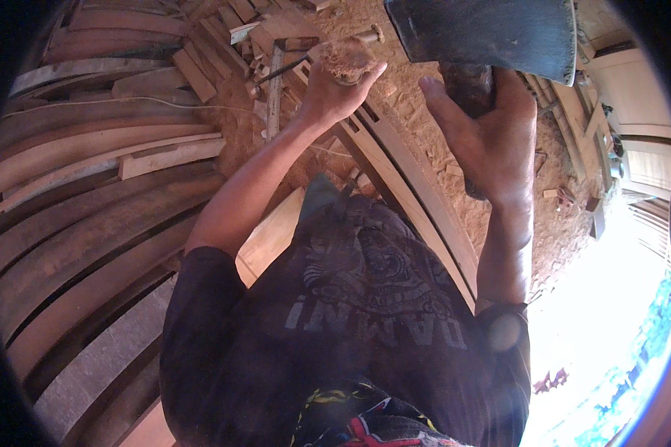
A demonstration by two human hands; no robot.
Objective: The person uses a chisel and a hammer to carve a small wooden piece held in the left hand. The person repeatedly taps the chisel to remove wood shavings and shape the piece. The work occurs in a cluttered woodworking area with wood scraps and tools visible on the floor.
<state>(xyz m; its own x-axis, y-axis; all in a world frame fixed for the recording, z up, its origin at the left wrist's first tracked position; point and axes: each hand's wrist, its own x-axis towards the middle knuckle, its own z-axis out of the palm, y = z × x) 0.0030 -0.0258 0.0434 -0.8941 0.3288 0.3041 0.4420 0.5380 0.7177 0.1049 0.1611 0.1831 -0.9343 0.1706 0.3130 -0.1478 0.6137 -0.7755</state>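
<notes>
Head camera view: a woodworker's left hand point(332, 97) clasps an upright wooden tool handle point(344, 58), its frayed, mushroomed top showing just above the curled fingers and the thumb lying along its right side. The tool's lower end is hidden beneath that grip. To the right of those fingers, the right hand point(496, 141) grasps a dark-handled axe point(492, 33), its broad, dark blade above the knuckles and the handle's butt below the palm. The right thumb stands spread from the handle; how tightly the other fingers close behind it cannot be told. Below and between the two grips runs a slotted wooden beam point(414, 212), slanting toward the worker's dark T-shirt point(238, 372). Just left of the left fingers lies a carpenter's square point(273, 93), with wood offcuts point(238, 30) beyond it. Farther left, long planks point(104, 141) lie in rows; sawdust-strewn ground point(443, 160) spreads beneath the right fingers.
</notes>
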